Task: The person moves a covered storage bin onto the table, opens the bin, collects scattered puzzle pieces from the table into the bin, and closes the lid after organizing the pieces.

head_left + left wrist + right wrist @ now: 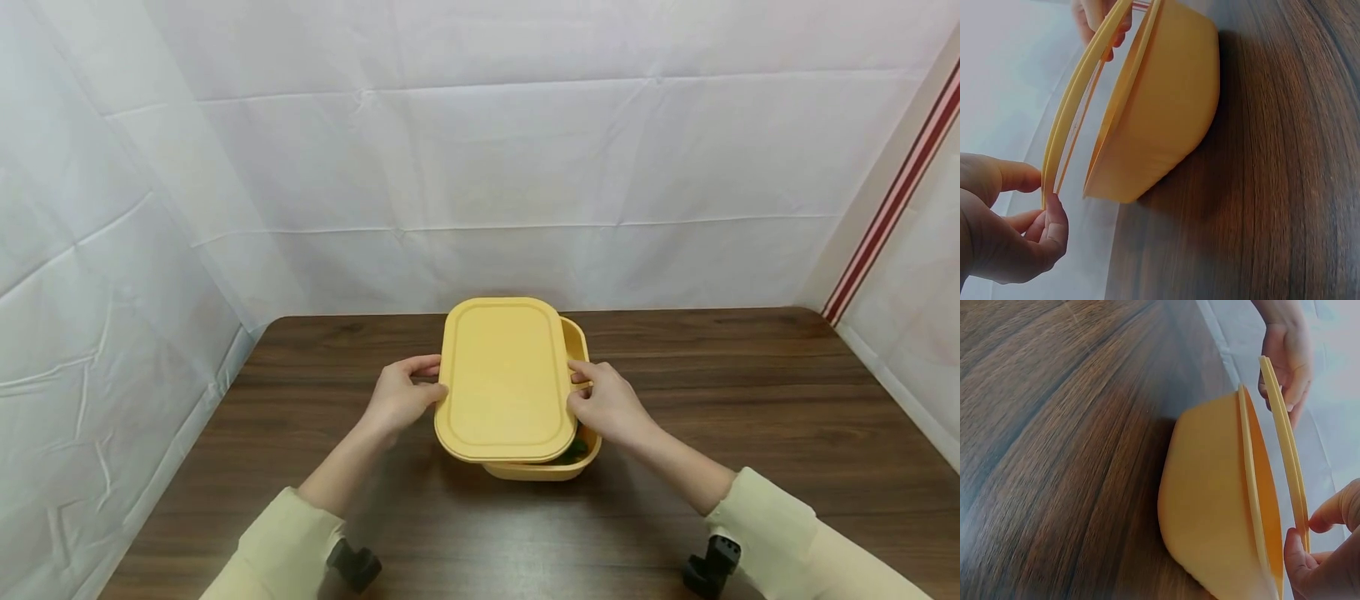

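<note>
A yellow rectangular lid [504, 379] with rounded corners is held level between both hands, above a yellow container [576, 342]. My left hand [400, 394] pinches the lid's left edge, thumb on top and fingers beneath. On the opposite edge, my right hand [607, 402] pinches the lid between thumb and fingers. The lid sits shifted to the left, so the container's right side and front rim show. Something dark green [576, 450] is partly visible inside; the rest is hidden. Both wrist views show a gap between the lid [1286, 444] and the container's rim [1249, 456].
The container stands on a dark brown wood-grain table [712, 383]. White cloth sheets [502, 158] hang behind the table and at its sides. A red-striped strip [896, 196] runs down at the right. Black devices [352, 567] are worn at both wrists.
</note>
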Motion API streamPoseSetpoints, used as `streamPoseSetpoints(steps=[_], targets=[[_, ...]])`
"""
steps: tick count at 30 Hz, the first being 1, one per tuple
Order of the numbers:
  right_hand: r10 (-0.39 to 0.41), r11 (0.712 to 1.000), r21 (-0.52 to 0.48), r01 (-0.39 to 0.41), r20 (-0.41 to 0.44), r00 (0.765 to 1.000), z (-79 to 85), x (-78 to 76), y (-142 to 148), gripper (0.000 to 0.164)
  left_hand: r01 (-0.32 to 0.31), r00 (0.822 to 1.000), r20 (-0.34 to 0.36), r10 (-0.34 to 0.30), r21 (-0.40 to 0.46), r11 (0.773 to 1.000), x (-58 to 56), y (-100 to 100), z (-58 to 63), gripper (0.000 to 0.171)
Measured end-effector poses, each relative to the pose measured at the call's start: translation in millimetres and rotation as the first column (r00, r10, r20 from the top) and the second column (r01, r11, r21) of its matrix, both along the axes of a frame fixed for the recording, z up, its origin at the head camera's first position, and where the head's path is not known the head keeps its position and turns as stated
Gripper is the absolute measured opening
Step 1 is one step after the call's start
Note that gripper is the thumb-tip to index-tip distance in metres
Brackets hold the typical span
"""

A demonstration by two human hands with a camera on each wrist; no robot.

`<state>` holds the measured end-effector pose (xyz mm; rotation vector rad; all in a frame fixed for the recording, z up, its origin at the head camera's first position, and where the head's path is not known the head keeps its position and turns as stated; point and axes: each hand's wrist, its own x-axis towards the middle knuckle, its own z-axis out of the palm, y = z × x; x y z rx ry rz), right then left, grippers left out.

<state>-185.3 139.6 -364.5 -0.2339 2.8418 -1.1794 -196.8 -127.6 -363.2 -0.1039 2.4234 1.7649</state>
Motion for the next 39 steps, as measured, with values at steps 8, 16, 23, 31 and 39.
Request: streamPoseSetpoints(steps=[8,16,23,31,39], targets=[[-0.010,1.000,0.020,0.010,-0.025,1.000,-2.7,1.8,13,0.053,-0.006,1.000,0.000,0.006,-0.007,1.000,-4.3,15,-5.1,0.046],[-0.014,0.999,0.032,0.016,-0.041,0.999,-5.5,1.9,25,0.054,-0.004,1.000,0.006,0.004,-0.033,0.999,-6.9,27,-9.4,0.044],[-0.018,0.999,0.041,0.020,-0.046,0.999,-10.3,3.4,31,0.052,0.000,0.999,0.032,0.001,-0.039,0.999,-9.7,32,-13.8,0.043],[-0.027,0.999,0.032,0.028,-0.031,0.999,-14.9,4.2,32,0.053,-0.004,1.000,0.029,0.006,-0.045,0.999,-10.0,34,-16.9,0.042],[-0.018,1.000,0.011,0.018,-0.003,1.000,-17.3,5.0,32,0.055,-0.010,1.000,0.021,0.011,-0.041,0.999,-11.2,33,-22.3,0.043]])
